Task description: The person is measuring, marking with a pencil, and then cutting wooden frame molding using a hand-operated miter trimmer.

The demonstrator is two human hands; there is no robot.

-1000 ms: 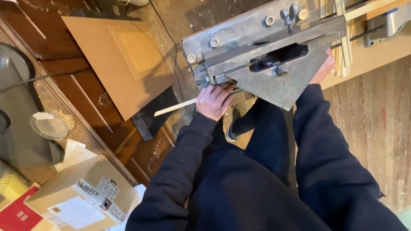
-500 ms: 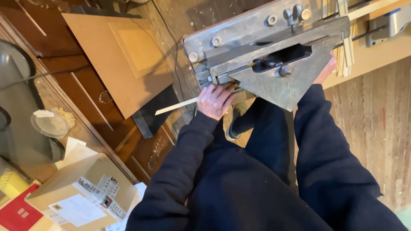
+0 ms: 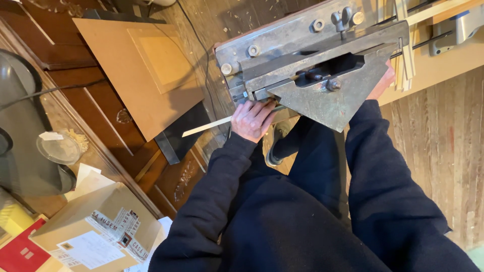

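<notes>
Head view, looking straight down past dark sleeves onto a heavy grey metal cutting machine [image 3: 322, 65] in the upper middle of the frame. Triangular steel plate [image 3: 333, 95] at its front, apex pointing toward the lower right; bolts and a wing nut [image 3: 342, 16] along the top bar.

Left hand [image 3: 253, 120] just left of centre, knuckles up, fingers curled down over a thin pale wooden strip [image 3: 206, 127] and pressed against the machine's left edge. Strip gripped at its right end, that end hidden under the fingers and the machine. Long axis running from lower left to upper right, only slightly tilted off horizontal; free end pointing toward the left of the frame, out over a dark panel [image 3: 181, 133] on the floor.

Right hand [image 3: 384, 83] at the upper right, mostly hidden behind the triangular plate; only a sliver of it visible, so impossible to tell whether open or closed, or whether holding anything.

More pale strips [image 3: 403, 60] standing in a bundle just right of that hand, against a light wooden bench edge [image 3: 433, 75]. Brown fibreboard panel [image 3: 136, 70] lying in the upper left. Cardboard box [image 3: 96, 231] with a paper label in the lower left, a clear round lid [image 3: 58, 147] above it. One shoe [image 3: 278, 146] visible below the machine, near centre.
</notes>
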